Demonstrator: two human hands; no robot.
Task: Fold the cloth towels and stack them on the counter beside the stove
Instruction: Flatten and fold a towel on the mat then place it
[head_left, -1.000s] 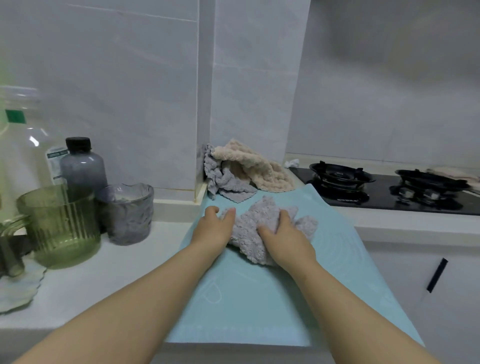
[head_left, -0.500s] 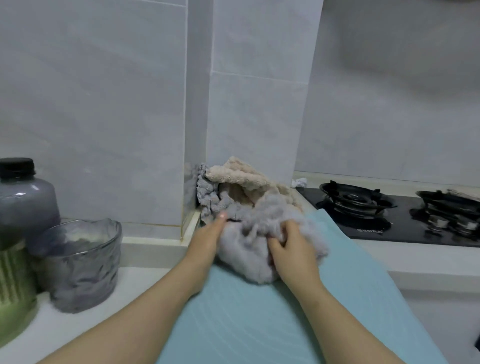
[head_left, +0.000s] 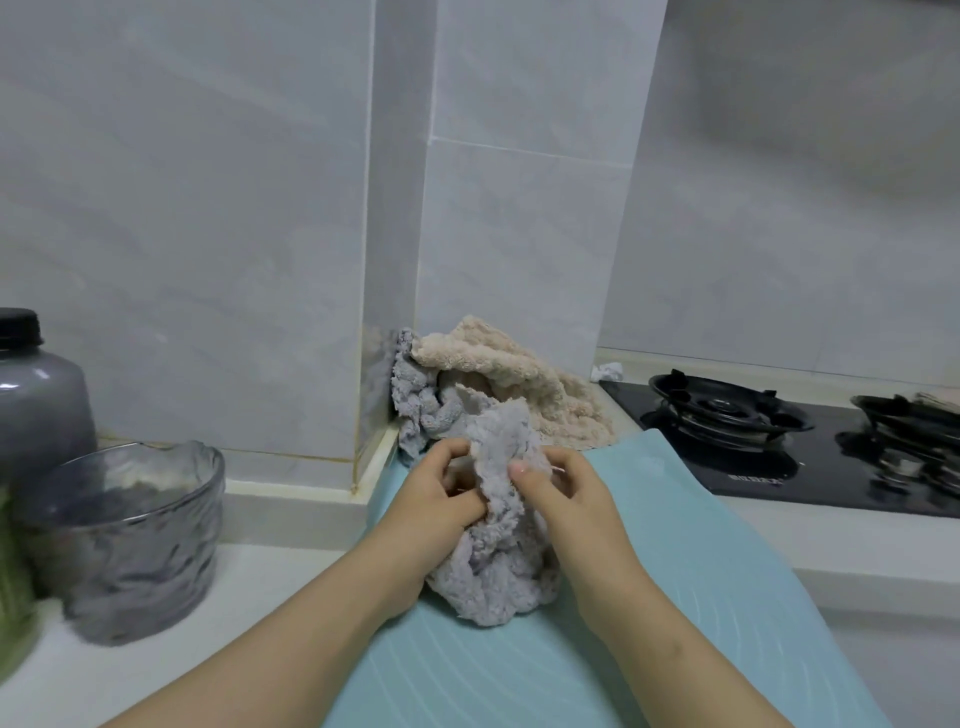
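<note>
A crumpled pale lilac towel (head_left: 498, 566) hangs bunched above the teal mat (head_left: 649, 597). My left hand (head_left: 431, 514) grips its left side with curled fingers. My right hand (head_left: 566, 499) pinches its upper edge between thumb and fingers. Behind them, in the wall corner, a beige towel (head_left: 509, 374) lies heaped over a blue-grey towel (head_left: 421, 410), both unfolded.
A black gas stove (head_left: 779, 436) sits to the right on the counter. At the left stand a grey glass bowl (head_left: 130, 535), a dark-capped grey bottle (head_left: 36, 395) and a green glass at the frame edge. A tiled wall column rises behind the towels.
Both hands have gathered the lilac towel from lying on the mat and lifted it upright, fingers now curled into its folds. The camera has moved closer.
</note>
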